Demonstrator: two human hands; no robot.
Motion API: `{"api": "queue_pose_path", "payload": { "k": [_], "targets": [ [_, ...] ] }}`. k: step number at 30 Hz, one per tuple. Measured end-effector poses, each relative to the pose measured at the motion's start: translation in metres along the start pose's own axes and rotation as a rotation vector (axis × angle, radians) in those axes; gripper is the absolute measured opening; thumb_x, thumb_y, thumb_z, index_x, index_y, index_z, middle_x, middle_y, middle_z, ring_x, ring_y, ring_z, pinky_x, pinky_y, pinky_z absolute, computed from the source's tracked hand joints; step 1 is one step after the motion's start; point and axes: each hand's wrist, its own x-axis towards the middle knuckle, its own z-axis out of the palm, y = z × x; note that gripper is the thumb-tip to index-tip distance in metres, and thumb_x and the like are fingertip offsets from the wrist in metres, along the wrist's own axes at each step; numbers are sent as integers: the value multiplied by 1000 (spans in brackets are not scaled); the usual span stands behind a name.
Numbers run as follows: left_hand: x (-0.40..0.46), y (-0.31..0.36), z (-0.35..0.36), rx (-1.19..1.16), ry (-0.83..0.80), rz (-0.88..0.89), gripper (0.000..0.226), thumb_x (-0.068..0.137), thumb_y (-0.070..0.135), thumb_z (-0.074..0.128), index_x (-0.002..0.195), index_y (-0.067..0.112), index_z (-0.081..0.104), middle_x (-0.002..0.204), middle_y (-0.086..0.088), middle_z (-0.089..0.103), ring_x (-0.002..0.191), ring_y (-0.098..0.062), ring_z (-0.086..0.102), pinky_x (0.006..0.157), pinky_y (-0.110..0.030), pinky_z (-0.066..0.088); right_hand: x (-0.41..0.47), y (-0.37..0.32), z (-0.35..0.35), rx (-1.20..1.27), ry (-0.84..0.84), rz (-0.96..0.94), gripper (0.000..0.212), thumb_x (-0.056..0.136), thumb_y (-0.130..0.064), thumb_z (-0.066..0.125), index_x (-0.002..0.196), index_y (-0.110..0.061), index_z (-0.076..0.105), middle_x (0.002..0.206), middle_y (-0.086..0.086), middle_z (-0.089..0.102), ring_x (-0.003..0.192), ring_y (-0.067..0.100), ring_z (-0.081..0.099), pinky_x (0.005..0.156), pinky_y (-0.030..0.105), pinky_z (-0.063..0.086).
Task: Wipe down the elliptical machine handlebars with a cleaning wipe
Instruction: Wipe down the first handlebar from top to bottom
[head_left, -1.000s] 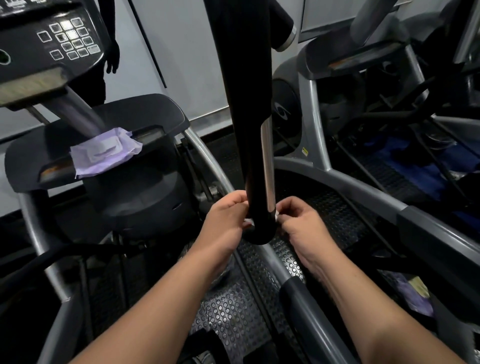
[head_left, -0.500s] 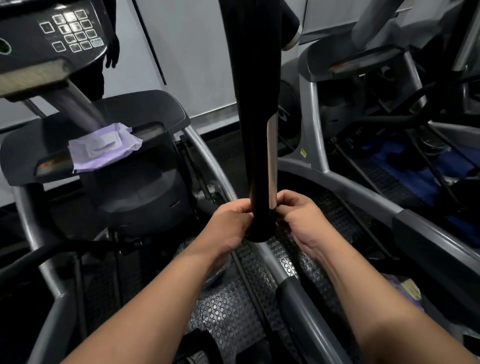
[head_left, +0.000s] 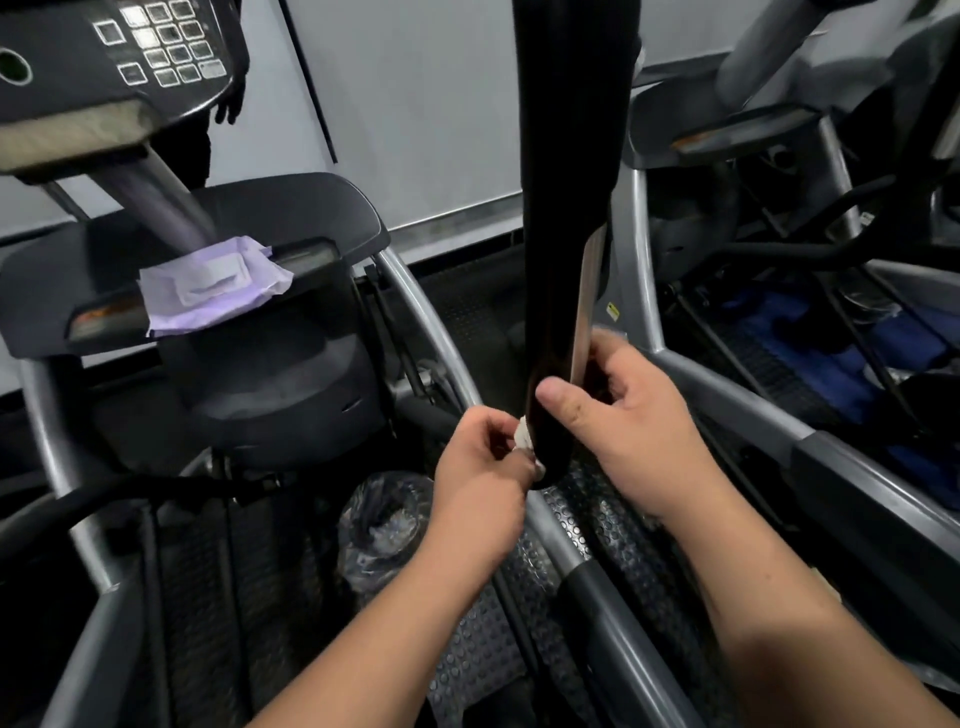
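A black handlebar with a silver strip hangs down the middle of the view, its rounded end near my hands. My right hand grips the lower part of the bar, thumb across its front. My left hand pinches a small white wipe against the left side of the bar's tip. Most of the wipe is hidden by my fingers and the bar.
A purple pack of wipes lies on the machine's black shelf at the left, under the console. A black bag sits on the studded floor below. Another machine stands at the right.
My left hand has dropped to the bar's tip and the white wipe now shows. My right hand has slid up the bar, thumb over its front. The view moved closer.
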Motion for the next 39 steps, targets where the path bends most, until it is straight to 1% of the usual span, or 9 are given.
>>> {"api": "queue_pose_path", "payload": {
  "k": [6,11,14,18,22,25,30,34,39],
  "targets": [
    [6,-35,9,166,76,-76,20,84,1,64,76,20,61,77,-6,65,66,-17,53,60,-29,39,5,-8,12,-70,72,-5,38,76,-55,70,99,-24,66,85,5,68,81,24,65,77,43,56],
    [4,-40,8,198,126,61,30,88,2,67,75,28,62,90,-2,65,77,-13,59,69,-19,44,8,-7,15,-90,114,-23,37,76,-57,70,86,-23,60,70,-8,57,69,11,58,66,32,52],
    [19,-45,1,233,80,45,37,88,2,68,68,32,63,90,0,67,85,-16,64,82,-32,52,9,-7,17,-111,135,-35,36,77,-59,70,83,-26,58,69,-10,55,68,9,56,65,32,51],
    [19,-43,0,191,35,56,32,92,7,66,72,32,65,88,2,70,78,-9,62,70,-24,47,12,-4,22,-175,197,-41,36,71,-56,74,84,-27,56,71,-8,58,66,8,59,64,30,52],
    [35,-56,-10,195,3,106,39,88,0,67,69,34,68,87,9,69,84,-3,63,82,-27,50,13,0,27,-166,226,-41,28,72,-46,77,86,-31,57,75,-5,62,68,8,61,64,26,51],
    [41,-56,-7,198,-46,161,48,85,-6,65,66,38,68,82,14,68,82,-4,64,79,-21,49,14,3,27,-144,234,-40,26,73,-40,79,87,-31,59,79,1,64,71,14,64,66,30,55],
    [56,-61,-22,282,-91,207,47,86,-5,61,72,40,64,82,17,66,84,7,60,77,-11,42,8,20,29,-156,203,51,29,65,-48,79,85,-36,61,83,-5,66,76,12,67,70,35,56],
    [59,-56,-18,350,-195,181,54,84,-1,56,64,48,63,68,25,60,69,8,54,69,-14,38,4,25,28,-170,193,77,26,68,-42,82,83,-38,61,80,-7,67,72,7,66,67,26,50],
    [67,-63,-26,414,-139,240,59,84,-5,58,64,51,60,80,34,62,80,13,57,73,-6,37,4,24,27,-156,156,68,28,73,-33,85,84,-39,60,75,-13,67,69,4,64,67,26,50]
  ]
}}
